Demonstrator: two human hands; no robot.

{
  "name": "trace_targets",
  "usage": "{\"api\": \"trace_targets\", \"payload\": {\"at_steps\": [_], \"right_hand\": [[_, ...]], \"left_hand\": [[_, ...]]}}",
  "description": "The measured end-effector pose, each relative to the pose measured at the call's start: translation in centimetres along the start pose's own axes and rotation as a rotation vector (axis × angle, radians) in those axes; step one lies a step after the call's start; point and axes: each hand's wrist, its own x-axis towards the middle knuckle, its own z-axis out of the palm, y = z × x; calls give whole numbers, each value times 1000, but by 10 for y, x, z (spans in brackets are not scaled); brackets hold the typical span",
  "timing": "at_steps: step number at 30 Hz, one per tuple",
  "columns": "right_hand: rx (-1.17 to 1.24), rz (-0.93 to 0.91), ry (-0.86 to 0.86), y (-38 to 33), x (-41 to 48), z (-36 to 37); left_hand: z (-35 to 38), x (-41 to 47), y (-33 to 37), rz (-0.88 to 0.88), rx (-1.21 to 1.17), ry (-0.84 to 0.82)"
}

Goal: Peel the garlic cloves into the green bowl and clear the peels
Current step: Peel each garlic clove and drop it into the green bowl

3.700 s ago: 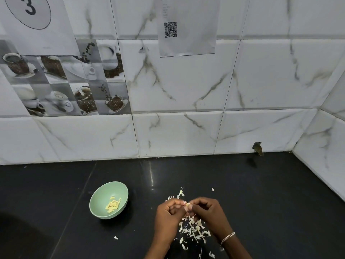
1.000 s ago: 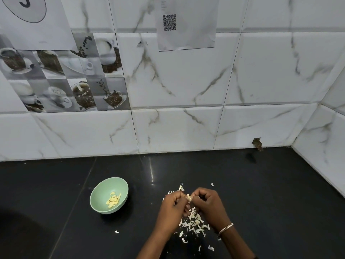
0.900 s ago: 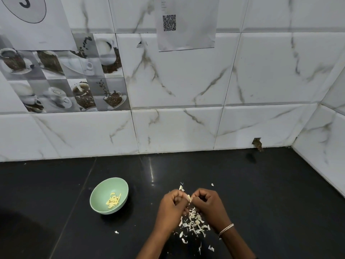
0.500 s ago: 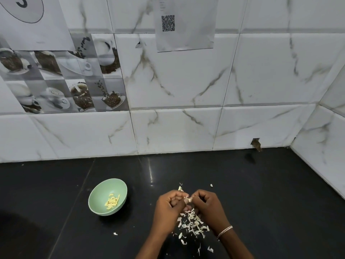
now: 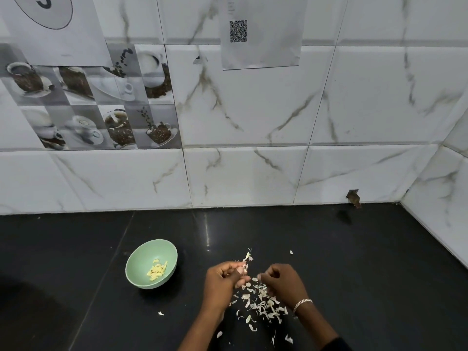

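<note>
Bowl: green bowl (image 5: 137,255) upright on the black counter (image 5: 379,274), out to the left of the left hand's fingers and apart from them.
Bowl contents: small heap of pale yellow peeled cloves (image 5: 157,270) lying low in the bowl.
Left hand: left hand (image 5: 222,283) has its fingers curled and clamped with the thumb on 1 garlic clove (image 5: 242,269), which pokes out at the fingertips.
Right hand: right hand (image 5: 281,280) is curled too, thumb and forefinger pressed together on what looks like a pale peel scrap (image 5: 258,276); a bracelet (image 5: 302,303) is on that wrist.
Peels: loose pile of peels (image 5: 260,303) lies on the counter right under and just behind both sets of fingertips, with stray flakes beyond them and off to the left.
Change: half a second back the 2 sets of fingertips met on the clove; now they have drawn apart, a gap between them, and the clove has stayed with the left fingers. Bowl and its heap have not moved.
Writing: paper sheet (image 5: 260,50) on the tiled wall, far beyond the fingertips, carries a QR code (image 5: 238,31); its small text is too faint to read.
Number sheet: second sheet (image 5: 58,44), far up and to the left, shows an oval with 1 numeral cut by the frame edge, so I cannot read it for sure.
Tile pictures: coffee cups and beans (image 5: 119,127) printed beneath it, no words legible.
</note>
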Motion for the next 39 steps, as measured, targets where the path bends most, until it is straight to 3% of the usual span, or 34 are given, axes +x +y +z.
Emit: {"api": "trace_targets", "payload": {"at_steps": [8,13,21,25,30,39], "right_hand": [[-107,76,-20,11,22,8],[-377,8,-17,16,31,10],[-484,-2,-20,13,29,12],[-377,-60,34,7,24,16],[-40,-151,-147,-20,6,17],[-145,-168,-127,-28,8,26]], "left_hand": [[-7,18,-21,-71,68,41],[-7,23,-29,-101,55,42],[-2,26,-33,-112,45,41],[-1,26,-37,-102,62,28],[0,23,-36,-92,78,22],[-5,20,-31,-70,40,-14]]}}
